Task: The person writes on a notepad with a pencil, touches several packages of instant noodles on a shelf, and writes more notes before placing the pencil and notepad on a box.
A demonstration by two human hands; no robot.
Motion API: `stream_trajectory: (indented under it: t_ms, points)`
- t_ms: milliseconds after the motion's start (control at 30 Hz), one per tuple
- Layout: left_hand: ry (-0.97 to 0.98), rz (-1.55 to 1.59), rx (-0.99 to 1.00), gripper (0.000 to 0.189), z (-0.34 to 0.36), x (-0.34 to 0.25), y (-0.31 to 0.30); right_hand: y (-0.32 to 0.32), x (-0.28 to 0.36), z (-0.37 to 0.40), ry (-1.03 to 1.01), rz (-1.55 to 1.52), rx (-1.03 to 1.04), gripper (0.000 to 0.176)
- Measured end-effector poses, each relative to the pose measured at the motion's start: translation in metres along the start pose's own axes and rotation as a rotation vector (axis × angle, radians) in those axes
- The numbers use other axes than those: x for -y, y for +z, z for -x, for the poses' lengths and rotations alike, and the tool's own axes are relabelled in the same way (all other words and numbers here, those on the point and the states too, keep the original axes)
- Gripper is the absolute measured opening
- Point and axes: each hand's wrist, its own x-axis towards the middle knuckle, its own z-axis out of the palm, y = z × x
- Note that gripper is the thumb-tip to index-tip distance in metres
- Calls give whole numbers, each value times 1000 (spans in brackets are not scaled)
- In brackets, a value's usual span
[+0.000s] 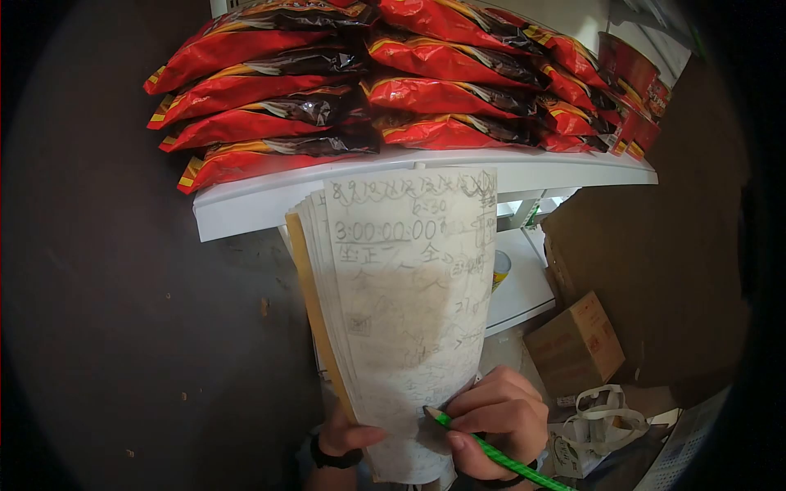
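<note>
A worn notebook (385,311) with pencilled numbers and characters stands upright in front of me, its pages slightly curled. My left hand (348,438) grips its lower left edge, thumb over the page and a dark band on the wrist. In my right hand (503,421) is a green pencil (499,460), pinched between thumb and fingers. The pencil's tip rests at the lower part of the written page. The fingers of my left hand are hidden behind the notebook.
Stacked red snack bags (446,98) lie on a white shelf (262,204) just beyond the notebook. Red tubs (630,65) stand at its right end. Lower right are a cardboard box (573,344), a white bag (602,430) and a can (501,266) on a lower shelf.
</note>
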Motion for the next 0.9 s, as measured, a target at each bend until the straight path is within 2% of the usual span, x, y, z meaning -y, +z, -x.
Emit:
stream_trajectory:
  t_ms: [33,100,167,233,300,333,367,433,567,633,667,700,733,833,900]
  points:
    - [-25,2,-4,70,-1,-1,1,1,0,1,1,0,0,15]
    - [-12,4,-48,70,-2,3,5,4,-1,7,131,7,-235,16]
    - [7,5,-89,70,-3,4,6,5,-4,10,358,-35,-442,18]
    - [53,-15,-75,69,-3,3,5,3,-2,9,421,-64,-433,21]
    - [64,-20,-68,69,1,5,-2,5,0,12,304,-106,-346,19]
    - [71,-26,-63,69,3,6,-5,4,-3,12,176,-111,-225,17]
    - [73,-27,-64,69,3,4,-2,5,0,10,143,-95,-154,15]
    - [71,55,-160,70,2,1,8,3,-1,3,43,-59,35,14]
    - [69,-27,-40,71,7,3,-7,1,3,8,58,-31,-117,15]
    - [68,-61,-155,71,9,4,-5,0,7,12,285,-87,-498,17]
    - [79,-69,-123,71,7,0,-2,-5,6,12,325,-85,-542,19]
    - [19,-32,-100,68,6,-8,2,-9,6,14,287,-81,-563,19]
    - [-44,1,-76,65,5,-12,5,-13,7,16,363,-132,-587,19]
    - [-35,-1,-42,64,7,-2,-5,-20,15,18,472,-300,-591,17]
    - [-19,-4,-23,63,0,4,-14,-34,14,15,360,-66,-458,13]
